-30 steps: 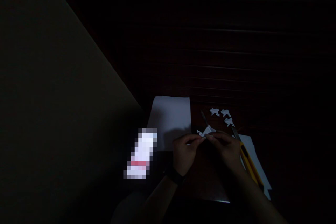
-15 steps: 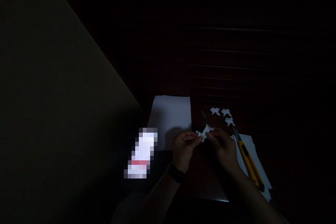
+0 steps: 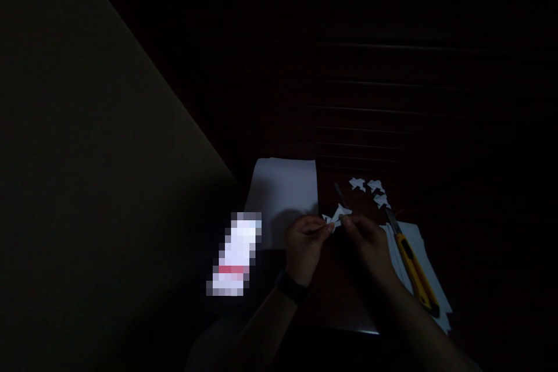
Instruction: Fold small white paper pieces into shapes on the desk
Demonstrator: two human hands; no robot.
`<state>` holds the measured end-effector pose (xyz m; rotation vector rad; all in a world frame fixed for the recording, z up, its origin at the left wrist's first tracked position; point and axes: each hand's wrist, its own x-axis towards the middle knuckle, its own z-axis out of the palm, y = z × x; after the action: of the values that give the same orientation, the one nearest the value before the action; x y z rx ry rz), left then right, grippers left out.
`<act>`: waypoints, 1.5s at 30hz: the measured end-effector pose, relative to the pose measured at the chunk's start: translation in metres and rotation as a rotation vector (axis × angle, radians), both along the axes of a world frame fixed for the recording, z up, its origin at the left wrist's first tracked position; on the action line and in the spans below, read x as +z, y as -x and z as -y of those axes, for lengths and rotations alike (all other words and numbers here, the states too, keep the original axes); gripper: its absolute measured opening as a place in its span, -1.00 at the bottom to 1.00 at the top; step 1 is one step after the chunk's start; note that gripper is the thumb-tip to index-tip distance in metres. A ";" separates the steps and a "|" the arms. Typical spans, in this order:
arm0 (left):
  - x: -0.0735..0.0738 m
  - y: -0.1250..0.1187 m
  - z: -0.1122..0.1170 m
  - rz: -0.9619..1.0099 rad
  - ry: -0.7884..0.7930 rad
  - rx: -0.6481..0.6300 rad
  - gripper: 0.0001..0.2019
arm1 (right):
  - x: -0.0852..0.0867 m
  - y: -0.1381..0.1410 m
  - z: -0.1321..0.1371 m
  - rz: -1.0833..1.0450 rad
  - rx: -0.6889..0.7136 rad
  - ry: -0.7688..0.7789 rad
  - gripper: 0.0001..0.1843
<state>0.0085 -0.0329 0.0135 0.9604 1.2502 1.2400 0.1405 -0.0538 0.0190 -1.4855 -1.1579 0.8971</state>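
Between my hands is a small white folded-paper figure [image 3: 342, 211] with pointed corners. My left hand [image 3: 303, 247] pinches its left end between thumb and fingers. At its right side, the closed thumb and fingers of my right hand [image 3: 368, 241] grip the paper. Just beyond the figure lies a thin dark blade [image 3: 339, 193], its near end hidden behind the paper. Several similar folded-paper figures [image 3: 357, 184] rest on the dark table farther off to the right.
A yellow utility knife [image 3: 416, 276], blade out, lies on white paper sheets [image 3: 431, 267] right of my right forearm. More white paper [image 3: 285, 186] sits behind my left hand. A bright pixelated screen [image 3: 235, 250] is at left, near a pale wall [image 3: 108, 145]. The light is dim.
Both hands have shifted slightly left with the folded-paper figure, which has turned a little between the fingers. The knife, sheets and other figures stay put.
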 end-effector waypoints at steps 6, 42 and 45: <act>-0.003 -0.004 0.005 -0.070 -0.025 0.002 -0.82 | -0.009 0.004 0.001 -0.170 -0.086 0.084 -0.73; -0.012 -0.026 0.027 0.260 0.033 0.083 -0.76 | -0.004 0.017 -0.004 -0.173 -0.407 -0.102 -0.60; -0.012 -0.026 0.027 0.227 0.032 0.097 -0.76 | -0.006 0.017 -0.004 -0.239 -0.398 -0.103 -0.58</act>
<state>0.0344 -0.0603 0.0011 0.7207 1.1441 1.3601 0.1232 -0.0495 0.0133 -1.4143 -0.6905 0.7048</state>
